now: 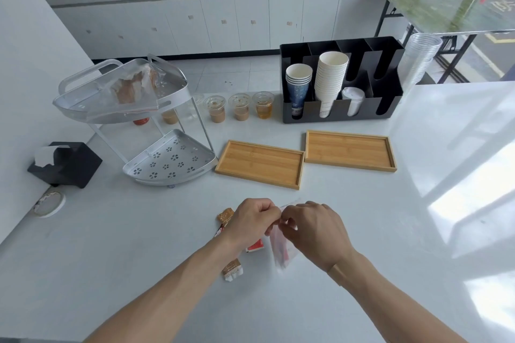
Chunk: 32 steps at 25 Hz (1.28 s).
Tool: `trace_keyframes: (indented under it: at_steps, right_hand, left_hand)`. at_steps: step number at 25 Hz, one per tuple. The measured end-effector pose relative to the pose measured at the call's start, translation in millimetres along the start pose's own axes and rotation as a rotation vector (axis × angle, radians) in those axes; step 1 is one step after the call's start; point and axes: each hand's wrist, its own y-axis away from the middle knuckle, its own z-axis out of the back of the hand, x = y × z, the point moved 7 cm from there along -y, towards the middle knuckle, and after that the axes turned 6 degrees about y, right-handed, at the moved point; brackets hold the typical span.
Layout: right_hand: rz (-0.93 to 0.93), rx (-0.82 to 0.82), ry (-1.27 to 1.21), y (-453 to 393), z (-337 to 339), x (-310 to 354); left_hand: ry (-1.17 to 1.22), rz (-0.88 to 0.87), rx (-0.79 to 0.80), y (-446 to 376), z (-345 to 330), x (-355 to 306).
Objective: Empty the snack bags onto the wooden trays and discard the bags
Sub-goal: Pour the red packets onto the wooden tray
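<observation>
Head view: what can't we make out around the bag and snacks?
- Clear bag: motion-blurred; contents unreadable.
- Bag's top edge: covered by left hand and right hand, both pinching it.
- Snack packets: print too small, partly under the left wrist.
- Second bag on the rack: contents unclear through plastic.

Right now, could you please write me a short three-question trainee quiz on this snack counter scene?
1. True or false: both wooden trays hold snacks.
2. What do the left hand and right hand pinch? A) clear snack bag B) paper cup
3. Where does the other snack bag lie?

Key: 1 false, both are bare. 2 A. 3 On the top tier of the white rack.
</observation>
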Motion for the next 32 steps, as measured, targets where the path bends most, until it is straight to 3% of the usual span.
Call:
trace_keyframes:
  at_steps: [5, 8, 11, 15, 22, 28, 32]
  right_hand:
    - [-0.058, -0.071, -0.018, -22.5, 14.3, 6.0]
    - [-0.060, -0.088, -0.124, -30.0, 32.8, 8.2]
    - [-0.040, -0.114, -0.177, -32.7, 54.0, 14.9]
    - [-0.033, -0.134, -0.173, -38.5, 69.9, 19.0]
    - [-0.145, -0.122, -0.211, -62.4, 70.9, -17.2]
    - [-0.286, -0.088, -0.321, -91.4, 47.1, -63.3]
    - [-0.407, 0.036, -0.399, -124.7, -2.2, -93.3]
  left_hand:
    - [0.209, 0.066, -0.039, -13.0, 33.9, 28.3]
    - [0.165, 0.250, -0.053, -31.8, 55.3, 82.4]
    - [0.085, 0.346, 0.043, -44.8, 56.8, 121.9]
    - [0.095, 0.231, 0.165, -61.3, 50.8, 122.3]
    - [0.108, 0.099, 0.173, -91.4, 77.2, 106.5]
    - [-0.041, -0.036, -0.018, -120.3, 113.9, 80.7]
    - [-0.173, -0.081, -0.185, -137.9, 152.3, 52.1]
